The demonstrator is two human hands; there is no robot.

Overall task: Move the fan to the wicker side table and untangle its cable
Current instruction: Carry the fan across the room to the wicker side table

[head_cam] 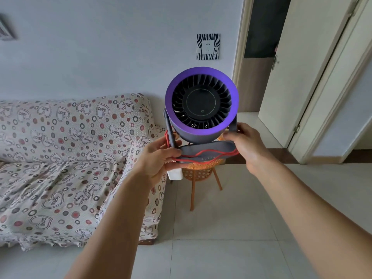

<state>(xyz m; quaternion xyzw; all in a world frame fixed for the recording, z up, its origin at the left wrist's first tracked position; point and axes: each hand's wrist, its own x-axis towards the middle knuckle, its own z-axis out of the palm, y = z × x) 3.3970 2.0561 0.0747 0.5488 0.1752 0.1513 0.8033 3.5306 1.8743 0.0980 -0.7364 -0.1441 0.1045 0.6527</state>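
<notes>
A: Two hands are on the fan (pixel 202 103) and it is in the air, so treat this as a carry. Your left hand (pixel 159 158) is curled round the near-left end of the grey base, with loops of the red cable (pixel 209 153) caught under its fingers. Your right hand (pixel 245 143) pinches the right end of the base, close by the stand arm.

B: Where does it go from here?

A: The wicker bench (pixel 199 172) stands just beyond the fan, right of the sofa (pixel 70 148); most of its top is hidden behind the base. I'd say you should bring the fan forward and down, level, until the whole base sits on the wicker.

B: And the cable?

A: It is wound across the base, and a white plug block (pixel 174 174) dangles below your left hand. My advice: don't let that block swing into the bench legs or get trapped under the base. Set the fan down first, then free one hand and unwind loop by loop.
</notes>
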